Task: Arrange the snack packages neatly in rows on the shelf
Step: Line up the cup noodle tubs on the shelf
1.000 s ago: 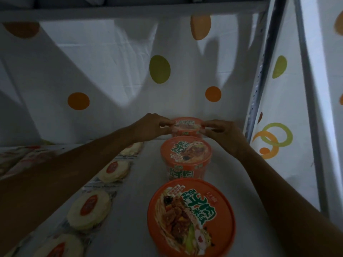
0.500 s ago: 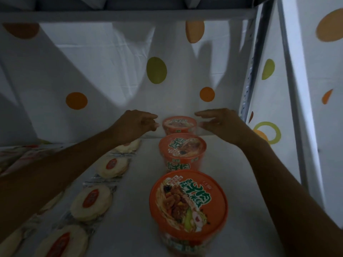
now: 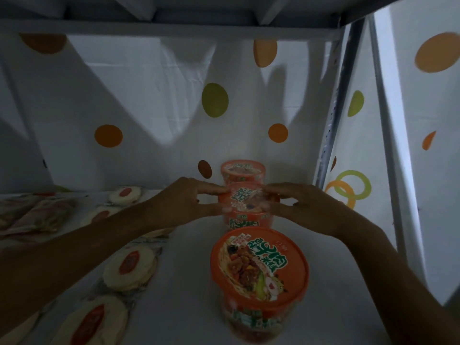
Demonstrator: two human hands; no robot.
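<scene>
Three orange noodle cups stand in a line running front to back on the white shelf. The far cup stands by the back wall and the near cup stands closest to me. My left hand and my right hand grip the rim of the middle cup from either side, fingertips on its lid edge. A row of round pale packages with red labels runs down the shelf's left side.
Flat wrapped packets lie at the far left. A spotted white cloth covers the back. A metal upright post closes the right side, and the shelf above hangs low overhead.
Both hands let go of the far cup, drew back toward me and now grip the middle cup. The view has shifted slightly.
</scene>
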